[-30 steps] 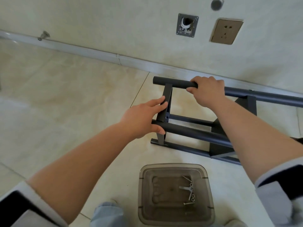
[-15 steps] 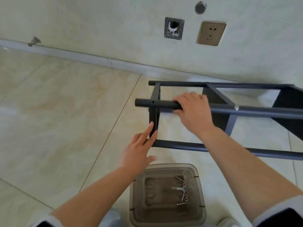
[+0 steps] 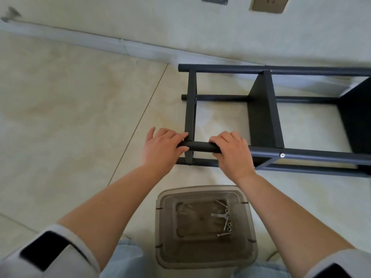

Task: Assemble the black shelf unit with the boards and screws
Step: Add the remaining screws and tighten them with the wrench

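The black shelf unit [image 3: 263,109] lies on its side on the tiled floor, its round posts running left to right and its boards standing on edge. My right hand [image 3: 232,153] grips the near upper post [image 3: 200,146] close to its left end. My left hand [image 3: 160,149] rests over that post's end, fingers laid across it beside the black crossbar [image 3: 190,105]. A silver screw head [image 3: 282,155] shows in the same post to the right. Several loose screws and washers [image 3: 225,221] lie in a translucent grey bin [image 3: 204,257] in front of me.
The wall and its skirting [image 3: 120,43] run along the far side, close behind the unit. A wall socket [image 3: 268,5] and a metal plate [image 3: 214,0] sit at the top edge. Open floor tile [image 3: 70,117] spreads to the left. My knees flank the bin.
The frame has rolled over toward me and now lies flat on its side. My right hand kept its grip on the post; my left hand moved up onto the post's end.
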